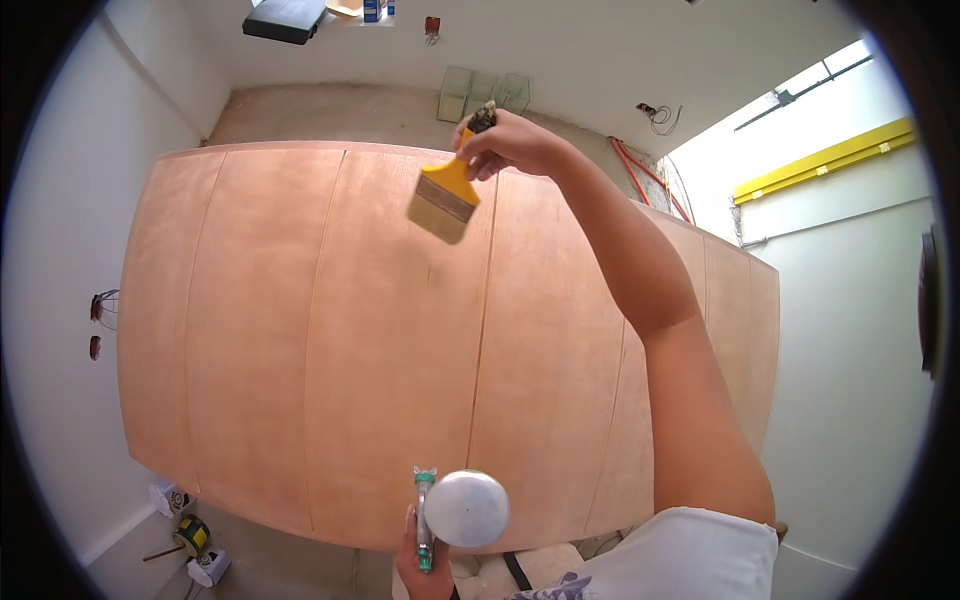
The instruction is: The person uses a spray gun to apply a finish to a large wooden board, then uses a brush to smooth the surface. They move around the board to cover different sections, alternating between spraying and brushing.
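Note:
My right hand [497,145] is closed round the handle of a wide yellow paintbrush [449,188], with its bristles pointing down and left over the far middle of a pale reddish panelled wooden surface [250,340]. Low at the bottom middle, my left hand [420,560] grips a spray gun [424,515] with a round silver cup [468,508] on it, near the surface's near edge. My left fingers are partly hidden behind the gun.
Glass blocks [470,97] and orange tubes [633,170] lie beyond the far edge. A dark case [280,20] sits at top left, a yellow bar [820,160] along the right. Cans and white containers [190,535] stand lower left. Wires [100,305] protrude from the left wall.

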`<state>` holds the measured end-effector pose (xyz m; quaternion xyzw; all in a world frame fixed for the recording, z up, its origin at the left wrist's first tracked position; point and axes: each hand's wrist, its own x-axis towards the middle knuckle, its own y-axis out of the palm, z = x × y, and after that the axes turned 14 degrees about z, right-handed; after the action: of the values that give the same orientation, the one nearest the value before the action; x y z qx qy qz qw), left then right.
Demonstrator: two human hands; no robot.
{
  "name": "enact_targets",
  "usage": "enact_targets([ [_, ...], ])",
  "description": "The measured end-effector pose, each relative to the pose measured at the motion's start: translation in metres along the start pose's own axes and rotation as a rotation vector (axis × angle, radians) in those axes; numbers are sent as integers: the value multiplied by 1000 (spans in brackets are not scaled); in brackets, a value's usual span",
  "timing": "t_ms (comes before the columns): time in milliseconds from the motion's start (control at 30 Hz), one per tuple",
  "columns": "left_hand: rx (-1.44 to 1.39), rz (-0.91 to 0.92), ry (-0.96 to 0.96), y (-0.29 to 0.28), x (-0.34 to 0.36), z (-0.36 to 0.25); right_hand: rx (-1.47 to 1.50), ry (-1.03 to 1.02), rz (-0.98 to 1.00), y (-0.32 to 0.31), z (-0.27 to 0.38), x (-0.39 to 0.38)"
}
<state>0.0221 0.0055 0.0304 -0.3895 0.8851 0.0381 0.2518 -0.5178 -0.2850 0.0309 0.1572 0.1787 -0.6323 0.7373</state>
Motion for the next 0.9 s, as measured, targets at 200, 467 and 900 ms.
enact_targets([
  [200,81,111,43,-3,-16,17,-878,-151,-777,-36,-36,-60],
  [467,239,144,110,-12,-83,39,-1011,-247,-924,85,-80,-82],
  [900,362,323,-271,-43,-240,114,-165,-30,-936,379,-220,-397],
])
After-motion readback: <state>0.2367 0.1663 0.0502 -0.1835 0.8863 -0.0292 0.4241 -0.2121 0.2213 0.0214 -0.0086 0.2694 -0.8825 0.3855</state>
